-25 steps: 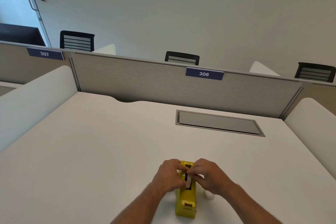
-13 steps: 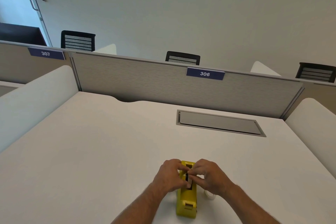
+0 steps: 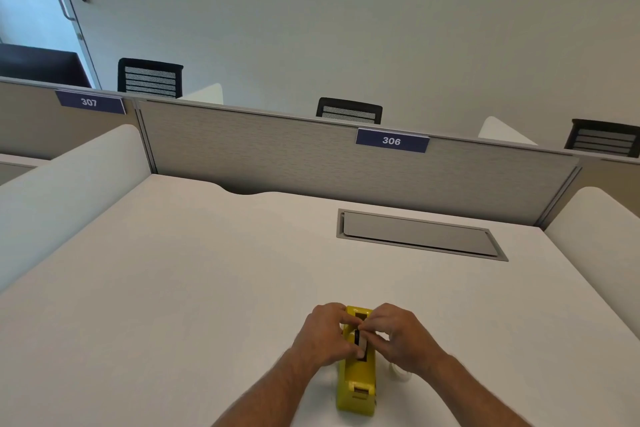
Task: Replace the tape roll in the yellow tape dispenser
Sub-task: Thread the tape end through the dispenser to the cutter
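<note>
The yellow tape dispenser (image 3: 358,381) stands on the white desk (image 3: 194,288) near its front edge, lengthwise toward me. My left hand (image 3: 323,334) and my right hand (image 3: 401,334) meet over its open top slot, fingers curled. Between their fingertips sits a tape roll (image 3: 360,340) on edge in the slot, pinched from both sides. Most of the roll is hidden by my fingers. A second, clear tape roll (image 3: 398,370) lies flat on the desk just right of the dispenser, partly behind my right wrist.
A grey cable hatch (image 3: 419,236) is set into the desk at the back right. A grey partition (image 3: 277,156) labelled 306 closes the far edge. White side screens (image 3: 65,191) flank the desk. Black chairs stand beyond the partition.
Both hands stay over the dispenser's slot; the fingers have shifted slightly on the roll. The dispenser has not moved.
</note>
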The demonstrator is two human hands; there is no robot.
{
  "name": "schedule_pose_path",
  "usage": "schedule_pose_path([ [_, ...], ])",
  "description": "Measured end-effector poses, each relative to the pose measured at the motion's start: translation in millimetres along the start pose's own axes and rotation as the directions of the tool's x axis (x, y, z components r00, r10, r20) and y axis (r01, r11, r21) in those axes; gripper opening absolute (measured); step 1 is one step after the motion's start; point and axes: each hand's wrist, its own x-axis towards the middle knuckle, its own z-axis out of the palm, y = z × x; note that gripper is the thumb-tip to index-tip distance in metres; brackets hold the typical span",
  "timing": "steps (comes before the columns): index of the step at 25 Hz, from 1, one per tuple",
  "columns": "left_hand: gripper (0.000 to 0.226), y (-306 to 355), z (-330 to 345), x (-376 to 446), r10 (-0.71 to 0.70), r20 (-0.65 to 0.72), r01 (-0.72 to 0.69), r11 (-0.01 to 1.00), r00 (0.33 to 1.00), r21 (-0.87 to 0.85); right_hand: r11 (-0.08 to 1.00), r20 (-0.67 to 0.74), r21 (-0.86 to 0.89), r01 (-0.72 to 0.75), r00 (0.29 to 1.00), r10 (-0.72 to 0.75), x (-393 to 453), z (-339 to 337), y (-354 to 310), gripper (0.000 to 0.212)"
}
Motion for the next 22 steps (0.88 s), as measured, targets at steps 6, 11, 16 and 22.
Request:
schedule_pose_path([
  [6, 0.052, -0.2, 0.2, 1.0, 0.034, -0.001, -0.034, 0.999, 0.999, -0.001, 0.990, -0.042, 0.119, -0.074, 0.996, 0.080, -3.8, 2.4, -1.2, 0.015],
  [11, 0.057, -2.7, 2.2, 1.7, 0.018, -0.014, -0.019, 1.000, 1.000, -0.005, 0.982, -0.079, 0.157, -0.106, 0.990, 0.120, -1.1, 7.3, 0.1, 0.010],
  [16, 0.059, -2.9, 2.8, 1.9, 0.012, -0.014, -0.012, 1.000, 1.000, -0.002, 0.981, -0.090, 0.147, -0.124, 0.986, 0.138, -1.8, 10.9, 0.2, 0.009],
  [22, 0.058, -2.7, 3.6, 2.7, 0.013, -0.016, -0.013, 1.000, 1.000, 0.014, 0.985, -0.088, 0.112, -0.131, 0.986, 0.141, 0.8, 10.6, -3.9, 0.004],
])
